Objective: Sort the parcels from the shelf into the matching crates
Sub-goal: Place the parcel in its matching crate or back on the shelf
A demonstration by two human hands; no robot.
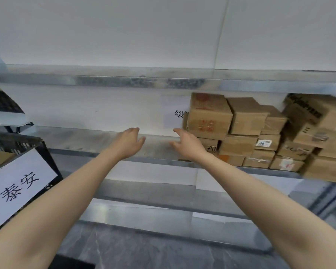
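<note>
The parcels [241, 133] lie flat in a stack that runs along the right half of the shelf [85, 138], faces outward. Both hands reach in, holding nothing. The left hand [129, 142] is spread over bare shelf. The right hand [186, 144], fingers loosely apart, is beside the stack's left end. A labelled crate [47, 152] stands at the left.

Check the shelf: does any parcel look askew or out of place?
Yes: the large brown cardboard box with black print, on top at the right end of the grey metal shelf, sits tilted rather than flat.
</note>
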